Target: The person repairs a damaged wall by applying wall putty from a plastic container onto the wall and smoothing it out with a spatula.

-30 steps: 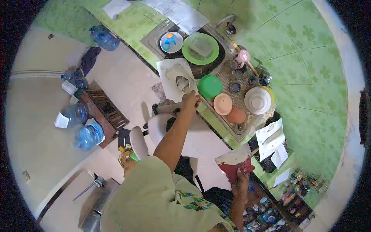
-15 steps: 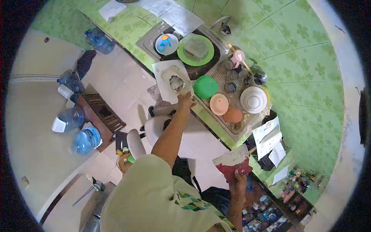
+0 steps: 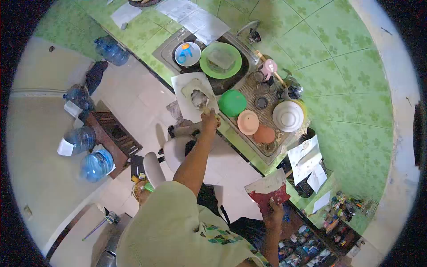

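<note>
My left hand (image 3: 209, 120) is closed around the short handle of what looks like a putty knife (image 3: 205, 109). Its far end reaches into grey paste (image 3: 198, 97) on a white sheet or board (image 3: 181, 83) at the counter edge; the paste hides its tip. In my right hand (image 3: 273, 214) is a wide scraper (image 3: 267, 187) with a red grip and a pale, smeared blade. The scraper is held apart from the counter, over the floor.
Beyond the sheet, a sink holds a white bowl (image 3: 195, 46) and a green plate (image 3: 209, 66). A green bowl (image 3: 233, 103), peach bowl (image 3: 248, 122) and white dishes (image 3: 288, 116) sit on the drainboard. A chair (image 3: 175, 153) stands below; water bottles (image 3: 97, 164) are at left.
The view has shifted slightly. My left hand has moved slightly left and down in view, staying by the paste. My right hand still holds the scraper in nearly the same place.
</note>
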The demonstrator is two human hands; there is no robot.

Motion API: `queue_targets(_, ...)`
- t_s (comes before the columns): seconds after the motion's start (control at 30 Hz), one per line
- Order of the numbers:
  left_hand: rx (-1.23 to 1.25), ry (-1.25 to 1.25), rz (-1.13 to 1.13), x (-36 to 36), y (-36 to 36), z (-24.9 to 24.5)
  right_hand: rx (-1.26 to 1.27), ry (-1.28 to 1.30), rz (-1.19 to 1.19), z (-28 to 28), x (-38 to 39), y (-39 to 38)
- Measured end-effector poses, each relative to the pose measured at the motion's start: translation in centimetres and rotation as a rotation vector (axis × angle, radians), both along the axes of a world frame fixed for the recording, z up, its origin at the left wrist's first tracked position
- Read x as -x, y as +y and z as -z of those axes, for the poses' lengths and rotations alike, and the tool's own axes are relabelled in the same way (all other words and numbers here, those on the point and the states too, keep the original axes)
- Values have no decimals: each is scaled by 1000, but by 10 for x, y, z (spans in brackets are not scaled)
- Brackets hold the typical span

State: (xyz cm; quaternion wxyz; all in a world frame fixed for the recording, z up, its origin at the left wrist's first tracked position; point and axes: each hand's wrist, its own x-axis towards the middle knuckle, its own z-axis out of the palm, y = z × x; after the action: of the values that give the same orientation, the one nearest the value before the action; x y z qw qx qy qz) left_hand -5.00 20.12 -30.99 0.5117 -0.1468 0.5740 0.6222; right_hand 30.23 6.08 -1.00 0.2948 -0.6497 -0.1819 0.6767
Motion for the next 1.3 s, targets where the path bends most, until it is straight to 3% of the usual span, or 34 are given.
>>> queue_targets(0.1, -1, -31, -48, 0, 1, -7, 14, -132, -134, 6, -18, -2)
queue_targets(0.2, 7, -31, -69, 1, 6, -22, 96, -119, -67, 1, -10, 1)
queue_targets(0.27, 89, -24, -34, 1, 9, -27, -12, 29, 109, -17, 24, 9)
queue_targets(0.4, 151, -39, -38, 4, 12, -29, -55, 57, 76, -4, 1, 5)
queue_targets(0.47, 76, -75, -20, 2, 8, -21, -25, 56, -123, -5, -8, 8)
queue_targets(0.6, 80, 100, 37, -8, 7, -21, 8, -26, -29, -4, 0, 6)
queue_targets(0.67, 85, 76, -57, -10, 7, -29, -38, -262, -295, -9, 5, 8)
queue_targets(0.7, 87, 76, -56, -9, 6, -29, -36, -261, -295, -6, 2, 8)
queue_targets(0.77, 122, 71, 5, -6, 7, -28, -67, 1, -219, 3, -7, 11)
queue_targets(0.87, 136, 85, 37, -7, 5, -16, -10, 3, -40, 1, 2, 10)
queue_targets(1.0, 24, 34, 86, -2, 5, 7, 5, -58, -68, 9, -10, 11)
queue_targets(1.07, -100, -46, -20, -4, 9, 5, -20, 5, -217, 5, -7, 17)
queue_targets(1.1, -99, -44, -22, -3, 10, -17, -18, 6, -220, 8, -8, 14)
queue_targets(1.17, -146, -85, -318, 0, 14, -78, 95, -198, -143, 17, -12, 8)
queue_targets(1.3, -107, -35, -99, 9, 22, -26, 24, -81, -266, 14, -8, 14)
